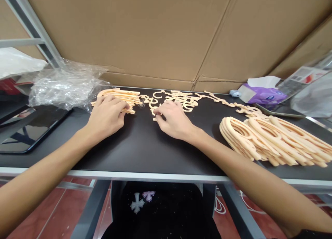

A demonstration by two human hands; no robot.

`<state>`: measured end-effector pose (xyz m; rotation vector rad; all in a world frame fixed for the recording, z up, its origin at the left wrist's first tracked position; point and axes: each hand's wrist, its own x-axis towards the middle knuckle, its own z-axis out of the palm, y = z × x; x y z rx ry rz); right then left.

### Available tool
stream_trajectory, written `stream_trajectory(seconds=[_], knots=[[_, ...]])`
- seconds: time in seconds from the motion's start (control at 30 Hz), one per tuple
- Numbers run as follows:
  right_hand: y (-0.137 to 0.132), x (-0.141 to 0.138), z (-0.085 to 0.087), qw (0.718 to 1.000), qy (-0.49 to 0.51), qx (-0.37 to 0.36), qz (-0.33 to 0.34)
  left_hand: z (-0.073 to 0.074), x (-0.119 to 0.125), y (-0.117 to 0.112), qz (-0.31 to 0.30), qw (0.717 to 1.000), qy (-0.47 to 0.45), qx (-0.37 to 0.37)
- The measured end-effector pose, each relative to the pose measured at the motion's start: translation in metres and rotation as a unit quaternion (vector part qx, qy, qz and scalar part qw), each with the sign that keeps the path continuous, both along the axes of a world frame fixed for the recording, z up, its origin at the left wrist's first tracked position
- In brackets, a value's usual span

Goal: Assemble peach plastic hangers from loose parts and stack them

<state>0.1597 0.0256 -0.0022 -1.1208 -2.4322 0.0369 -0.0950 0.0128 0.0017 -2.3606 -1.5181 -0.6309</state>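
Note:
My left hand (107, 116) rests with curled fingers over a pile of beige plastic hanger pieces (133, 97) at the back left of the black tabletop. The fingertips are partly hidden, but they close around the near pieces. At the middle, my right hand (174, 118) is bent in a pinch on a small beige hook (155, 111), whose far part the fingers cover. Behind that hand lies a loose heap of similar curved hooks (185, 97). To the right of my right forearm are stacks of beige hanger arms (269, 139), lying overlapped.
Crumpled clear plastic (64, 83) and a dark tablet-like device (33, 128) lie on the left. A purple tissue pack (267, 94) stands back right, with clear bags (311, 90) beyond it. Cardboard (155, 35) walls the back. A pale metal edge (155, 177) borders the front.

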Motion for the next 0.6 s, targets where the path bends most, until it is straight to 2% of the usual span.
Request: stream_trajectory(seconds=[0.2,0.3,0.4,0.5,0.6], knots=[[-0.004,-0.001,0.0,0.995,-0.077,-0.009,-0.07,0.001,0.007,-0.001,-0.085,0.995,0.009,-0.044],[-0.005,0.001,0.002,0.994,-0.079,-0.016,-0.074,0.003,0.012,-0.004,-0.14,0.987,0.017,-0.071],[-0.006,0.004,0.005,0.995,-0.072,-0.048,-0.048,0.001,0.015,-0.007,-0.167,0.98,0.002,-0.105],[-0.006,0.007,0.009,0.995,-0.058,-0.081,0.0,0.0,0.017,-0.009,-0.164,0.978,-0.03,-0.129],[-0.005,0.008,0.01,0.994,-0.043,-0.099,0.028,0.0,0.016,-0.009,-0.1,0.982,-0.058,-0.147]])
